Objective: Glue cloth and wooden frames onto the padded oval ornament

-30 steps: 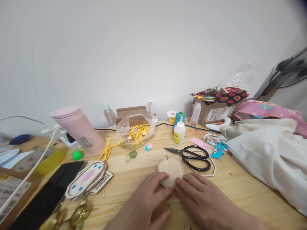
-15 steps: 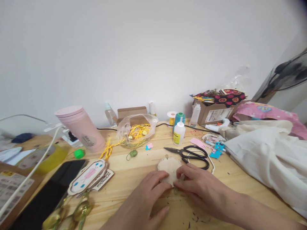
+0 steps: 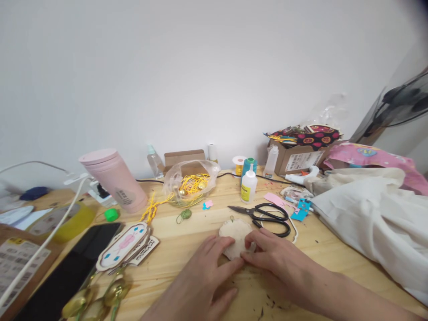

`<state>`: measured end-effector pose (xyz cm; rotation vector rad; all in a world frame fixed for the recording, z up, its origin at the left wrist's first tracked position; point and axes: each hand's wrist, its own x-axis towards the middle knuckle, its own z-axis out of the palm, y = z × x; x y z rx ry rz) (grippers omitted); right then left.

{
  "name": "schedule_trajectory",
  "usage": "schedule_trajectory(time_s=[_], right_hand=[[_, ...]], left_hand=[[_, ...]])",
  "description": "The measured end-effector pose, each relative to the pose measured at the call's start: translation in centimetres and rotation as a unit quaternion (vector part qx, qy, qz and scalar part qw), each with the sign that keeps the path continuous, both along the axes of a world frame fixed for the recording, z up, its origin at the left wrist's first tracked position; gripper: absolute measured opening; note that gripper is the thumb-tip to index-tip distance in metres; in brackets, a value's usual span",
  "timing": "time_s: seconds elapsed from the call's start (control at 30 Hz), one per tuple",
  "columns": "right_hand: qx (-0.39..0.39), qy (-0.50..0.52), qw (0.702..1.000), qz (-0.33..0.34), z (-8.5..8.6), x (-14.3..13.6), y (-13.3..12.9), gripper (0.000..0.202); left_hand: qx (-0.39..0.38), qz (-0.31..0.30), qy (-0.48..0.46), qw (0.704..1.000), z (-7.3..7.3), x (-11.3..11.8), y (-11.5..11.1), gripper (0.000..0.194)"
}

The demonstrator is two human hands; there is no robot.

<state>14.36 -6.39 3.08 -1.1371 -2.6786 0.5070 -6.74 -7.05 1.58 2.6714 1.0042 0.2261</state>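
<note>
A round cream fabric disc [image 3: 235, 232] with a small green loop at its top lies on the wooden table between both hands. My left hand [image 3: 214, 269] grips its left and lower edge with thumb and fingers. On the right edge, my right hand [image 3: 274, 254] is closed in a pinch on the disc. Black scissors [image 3: 264, 215] lie just behind the right hand, over a white cord. A glue bottle [image 3: 248, 186] stands farther back, and a small green knotted piece [image 3: 186, 214] rests to the left of it.
At left are a pink tumbler [image 3: 117, 178], a black phone [image 3: 73, 267], decorated tags [image 3: 125, 245] and gold bells [image 3: 115, 292]. A plastic bag of yellow cord [image 3: 192, 183] sits behind. White cloth [image 3: 368, 214] and a packed cardboard box [image 3: 297, 156] are at right.
The tip of my left thumb has shifted slightly right along the disc's lower edge, near the right fingertips. The camera view has moved a little.
</note>
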Motion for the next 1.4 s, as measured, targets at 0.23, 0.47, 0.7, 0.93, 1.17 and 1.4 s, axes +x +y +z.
schedule_trajectory(time_s=[0.23,0.47,0.7,0.93,1.17,1.4], right_hand=[[-0.012,0.061,0.998,-0.010,-0.6,0.4,0.9,0.028],[-0.016,0.117,0.992,-0.038,-1.5,0.3,2.5,0.011],[-0.027,0.047,0.998,0.016,-0.6,-0.7,4.3,0.005],[-0.002,-0.032,0.998,0.054,0.7,-1.4,4.7,0.008],[0.022,-0.063,0.995,0.073,1.6,-1.8,4.8,0.015],[-0.014,-0.042,0.997,0.068,1.3,-1.6,5.3,0.016]], left_hand=[[-0.007,0.003,-0.015,1.000,-0.3,-0.2,0.2,0.048],[-0.001,-0.003,-0.027,1.000,-0.4,-0.3,0.1,0.048],[0.003,-0.013,-0.030,0.999,0.1,0.1,0.3,0.044],[-0.005,-0.021,-0.033,0.999,0.3,0.0,0.4,0.046],[-0.013,-0.012,-0.068,0.998,0.2,-0.1,0.4,0.044],[0.002,-0.015,-0.069,0.997,0.1,0.0,0.4,0.049]])
